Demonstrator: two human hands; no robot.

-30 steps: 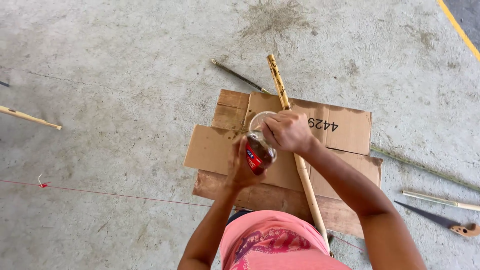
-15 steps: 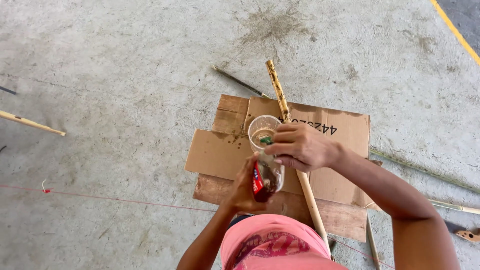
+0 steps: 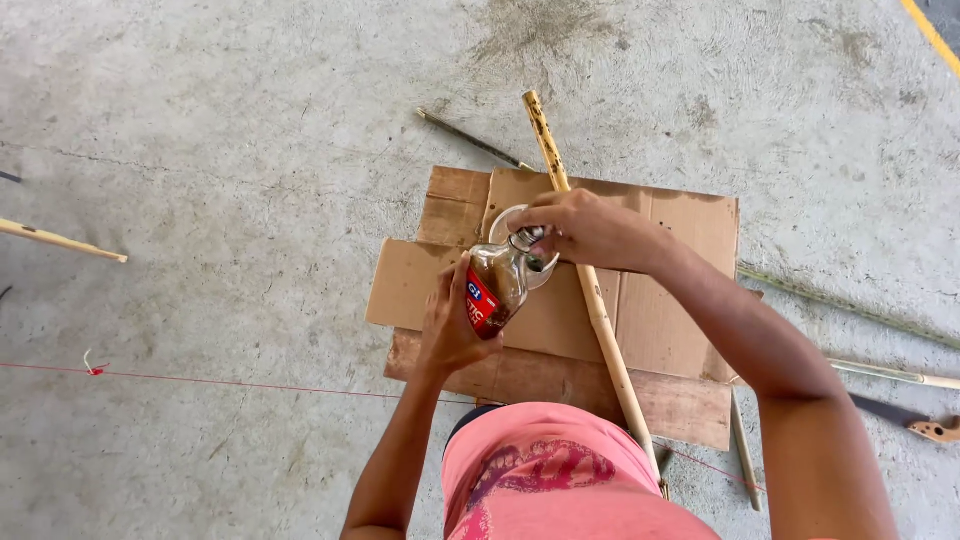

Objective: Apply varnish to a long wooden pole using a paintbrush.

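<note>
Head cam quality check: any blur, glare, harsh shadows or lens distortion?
Head view: even, soft daylight, with only faint shadows on the concrete floor; sharp overall, with slight softness at the right hand on the bottle neck; small highlights on the glass; mild wide-angle stretch at the edges.

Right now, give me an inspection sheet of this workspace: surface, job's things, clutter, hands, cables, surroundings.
Surface: grey concrete floor, stained; flattened cardboard laid on it.
Job's things: bottle with red label, tilted; clear cup behind its neck; long bamboo pole across the cardboard.
Clutter: thin sticks, dark rod, knife at right.
Hands: left hand grips the bottle body; right hand at the bottle's cap.
Cables: red string across the floor.
Surroundings: yellow floor line, top right.
</note>
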